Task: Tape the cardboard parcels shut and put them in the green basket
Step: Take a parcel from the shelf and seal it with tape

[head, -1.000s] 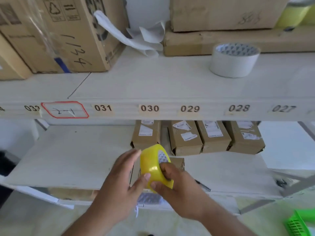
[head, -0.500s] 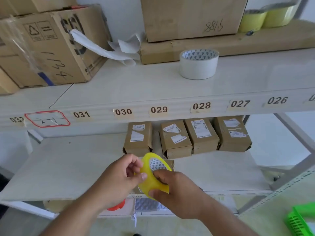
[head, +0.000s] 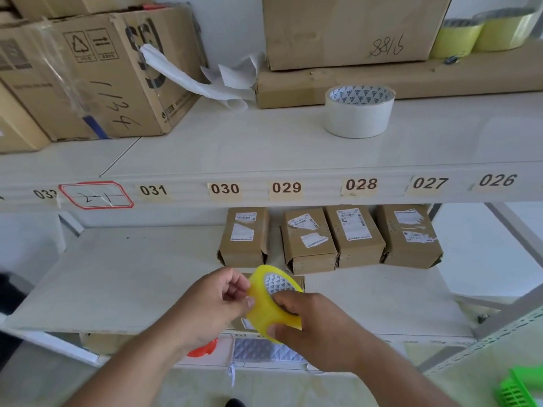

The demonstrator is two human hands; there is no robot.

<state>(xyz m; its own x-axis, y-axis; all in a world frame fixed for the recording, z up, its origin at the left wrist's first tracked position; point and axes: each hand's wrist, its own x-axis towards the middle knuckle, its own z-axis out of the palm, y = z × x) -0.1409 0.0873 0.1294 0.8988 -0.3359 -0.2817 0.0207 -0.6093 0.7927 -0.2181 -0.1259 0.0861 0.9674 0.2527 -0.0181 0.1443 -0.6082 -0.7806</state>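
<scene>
Head view, looking down at my own two hands in front of the white shelving. My right hand [head: 320, 327] grips the yellow tape roll [head: 271, 302]: the thumb is hooked into its patterned core from above and a fingertip curls under the lower edge, so the roll sits tilted, its opening facing up and away from me. My left hand [head: 211, 306] is at the roll's left side, fingers [head: 239, 284] curled in, with thumb and forefinger pinching at the outer wrap of tape right against the roll. Whether a free end is lifted there I cannot tell.

Just behind the roll, partly hidden by it, a small cardboard parcel [head: 298, 282] lies on the lower shelf [head: 123, 277]. Further back on the same shelf stand four more cardboard parcels [head: 330, 239] in a row, each with torn white labels on top; the three on the right touch one another, the leftmost stands slightly apart.

The green basket [head: 518, 389] shows only as a corner at the bottom right, well apart from my hands.

On the upper shelf [head: 264, 148], above the strip of number labels, a white tape roll [head: 359, 111] stands on its side near a flat carton, with larger cartons to the left and behind.
</scene>
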